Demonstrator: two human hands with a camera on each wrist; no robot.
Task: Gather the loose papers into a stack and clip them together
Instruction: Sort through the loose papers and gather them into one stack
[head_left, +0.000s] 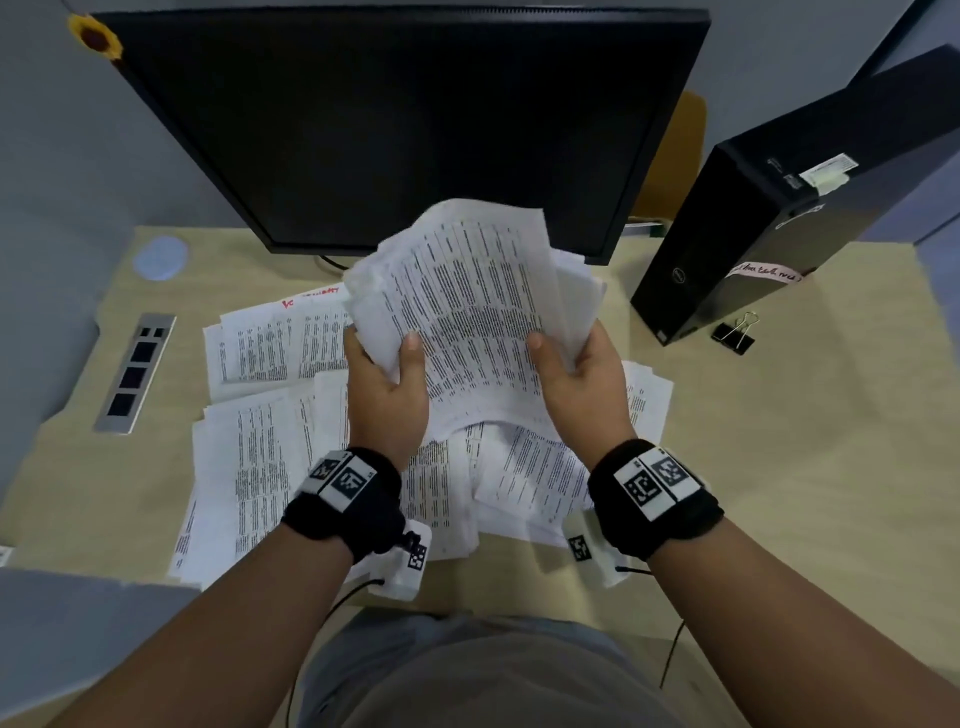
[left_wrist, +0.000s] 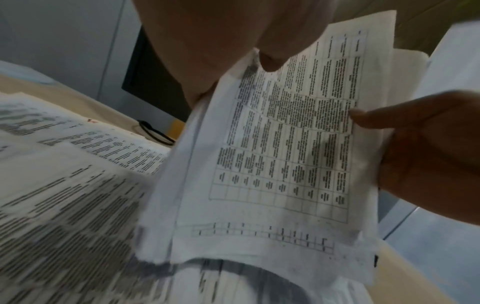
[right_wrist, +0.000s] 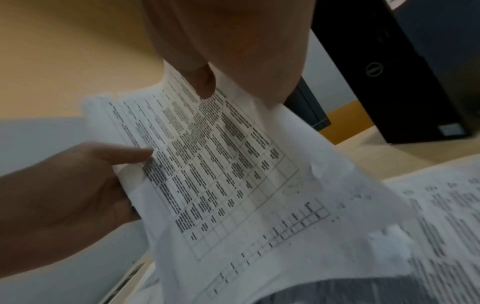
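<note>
I hold a bundle of printed sheets (head_left: 467, 301) upright above the desk, its top sheet a printed table (left_wrist: 285, 133) (right_wrist: 221, 164). My left hand (head_left: 387, 384) grips the bundle's left edge with the thumb on the front. My right hand (head_left: 576, 379) grips the right edge the same way. More loose papers (head_left: 260, 457) lie spread on the desk under and around my hands. A black binder clip (head_left: 735, 335) lies on the desk at the right, beside the computer tower, away from both hands.
A dark monitor (head_left: 395, 114) stands right behind the papers. A black computer tower (head_left: 789, 208) stands at the right. A socket strip (head_left: 136, 371) is set into the wooden desk (head_left: 805, 441) at the left, and a pale round pad (head_left: 160, 257) lies at the far left.
</note>
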